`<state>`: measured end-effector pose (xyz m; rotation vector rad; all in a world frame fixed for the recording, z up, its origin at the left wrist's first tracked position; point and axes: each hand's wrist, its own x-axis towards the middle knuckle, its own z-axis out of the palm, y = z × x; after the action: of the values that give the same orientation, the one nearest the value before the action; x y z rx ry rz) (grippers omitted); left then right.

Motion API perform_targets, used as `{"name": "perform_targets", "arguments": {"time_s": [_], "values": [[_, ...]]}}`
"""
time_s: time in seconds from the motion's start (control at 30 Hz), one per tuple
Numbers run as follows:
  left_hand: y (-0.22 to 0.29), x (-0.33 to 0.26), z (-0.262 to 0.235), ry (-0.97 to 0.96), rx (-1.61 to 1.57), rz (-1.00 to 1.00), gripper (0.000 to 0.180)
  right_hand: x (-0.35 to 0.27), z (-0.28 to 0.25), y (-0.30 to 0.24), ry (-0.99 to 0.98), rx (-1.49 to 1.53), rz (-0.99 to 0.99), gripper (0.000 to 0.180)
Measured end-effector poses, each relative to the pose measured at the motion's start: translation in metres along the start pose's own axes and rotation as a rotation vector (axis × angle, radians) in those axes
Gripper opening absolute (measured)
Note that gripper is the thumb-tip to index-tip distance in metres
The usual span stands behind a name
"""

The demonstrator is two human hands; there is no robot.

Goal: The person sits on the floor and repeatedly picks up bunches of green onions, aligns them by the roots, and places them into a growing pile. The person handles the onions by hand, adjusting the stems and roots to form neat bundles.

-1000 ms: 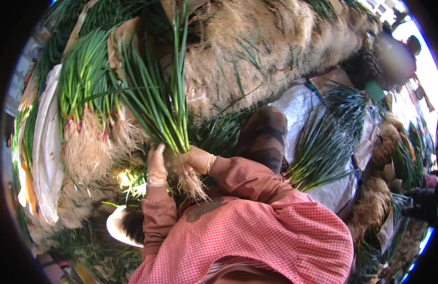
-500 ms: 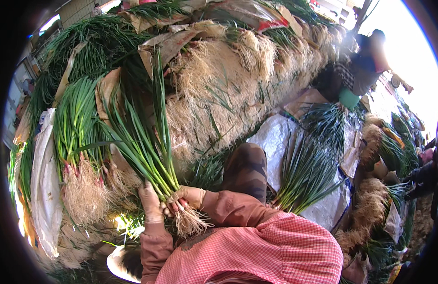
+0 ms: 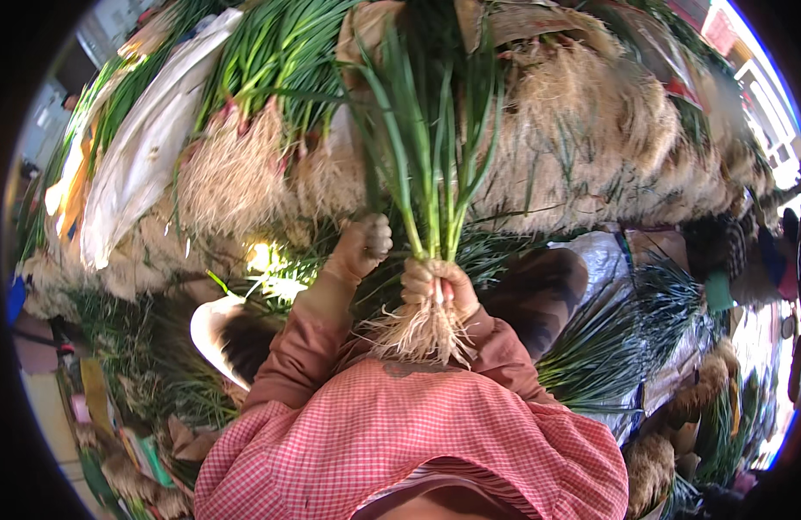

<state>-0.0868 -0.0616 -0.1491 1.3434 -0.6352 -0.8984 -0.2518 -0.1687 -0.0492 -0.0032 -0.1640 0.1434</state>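
My gloved right hand (image 3: pixel 439 284) grips a bunch of green garlic (image 3: pixel 433 208) by its pale lower stems, in front of my chest. Its flat green leaves fan upward, and its stringy roots (image 3: pixel 422 336) hang below the fist. My gloved left hand (image 3: pixel 362 247) is raised just left of the bunch, apart from it. Its fingers are curled closed; whether anything is inside them cannot be made out. Beyond it, a larger bunch with reddish stems and long roots (image 3: pixel 231 169) leans on the heap.
A long heap of rooted bunches (image 3: pixel 582 130) runs across the far side. A white plastic sack (image 3: pixel 149 147) lies at the left. On the right, loose green bunches (image 3: pixel 604 342) rest on a pale sheet (image 3: pixel 595 256). Another person (image 3: pixel 755 260) is at the far right.
My left hand has come off the bunch and closed beside it. My right hand now holds the bunch alone, more upright. The view has turned left.
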Motion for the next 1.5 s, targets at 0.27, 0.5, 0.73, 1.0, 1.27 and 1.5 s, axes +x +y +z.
{"name": "perform_targets", "arguments": {"time_s": [0.27,0.5,0.73,1.0,1.27,1.5], "values": [[0.099,-0.042,-0.001,0.359,0.879,0.172,0.031,-0.011,-0.025,-0.009,0.185,-0.078,0.012,0.023],[0.098,-0.038,0.048,0.193,1.147,0.3,0.029,-0.003,-0.001,-0.002,0.216,-0.073,0.055,0.025],[0.174,-0.026,-0.02,-0.006,1.347,0.108,0.034,-0.055,0.131,-0.04,-0.362,0.11,0.004,0.038],[0.339,0.016,-0.106,0.93,1.242,0.04,0.041,-0.017,0.164,-0.069,-0.307,-0.424,-0.147,0.036],[0.231,-0.039,0.035,0.707,0.196,0.393,0.021,0.028,0.071,-0.04,0.36,-0.804,-0.335,0.025],[0.121,-0.03,0.053,0.25,1.138,0.117,0.027,0.015,0.006,-0.012,0.611,-0.973,-0.167,0.014]]}}
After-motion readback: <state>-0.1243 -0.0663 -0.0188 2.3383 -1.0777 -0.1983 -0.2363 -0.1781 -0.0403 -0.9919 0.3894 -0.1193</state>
